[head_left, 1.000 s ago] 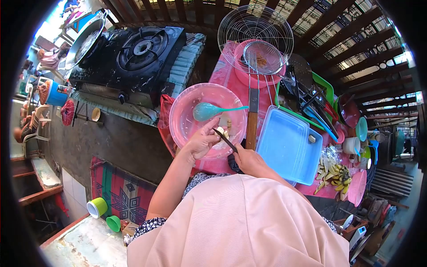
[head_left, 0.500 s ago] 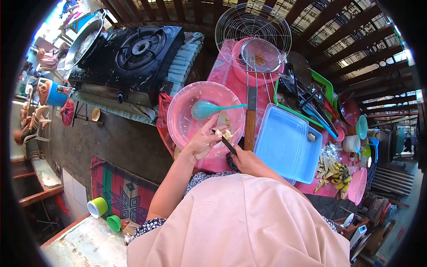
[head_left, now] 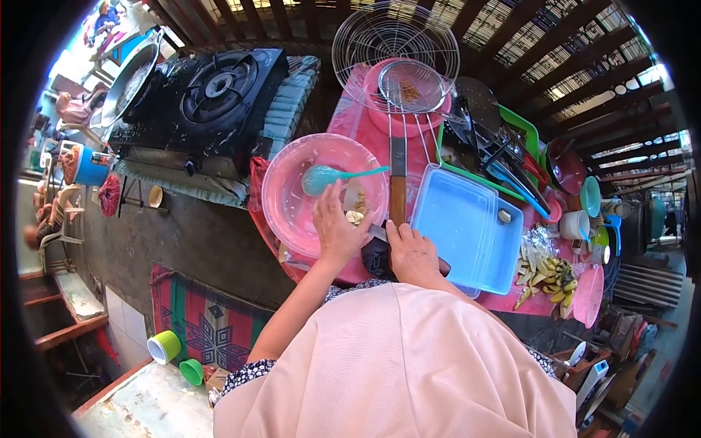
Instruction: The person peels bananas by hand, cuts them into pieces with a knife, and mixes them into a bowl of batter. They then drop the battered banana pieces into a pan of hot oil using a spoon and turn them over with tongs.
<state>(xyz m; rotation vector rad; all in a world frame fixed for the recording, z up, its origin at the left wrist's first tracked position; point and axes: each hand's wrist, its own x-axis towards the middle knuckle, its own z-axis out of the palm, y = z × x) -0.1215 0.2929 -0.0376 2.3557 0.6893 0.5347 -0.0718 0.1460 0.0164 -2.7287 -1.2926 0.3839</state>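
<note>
My left hand is at the near right part of the pink bowl, with pale banana pieces at its fingers. In my right hand is a knife, its blade pointing left toward those pieces and its dark handle showing past the palm. A teal ladle rests in the bowl, its handle reaching over the right rim. More small pieces lie inside the bowl near my left fingers.
A black gas stove stands at upper left. Right of the bowl are a wooden-handled wire strainer, a blue plastic container, and a green tray of utensils. Banana peels lie farther right.
My left hand has turned palm down over the pieces. My right hand has moved slightly right, the knife now lying flatter. The whole view has shifted a little.
</note>
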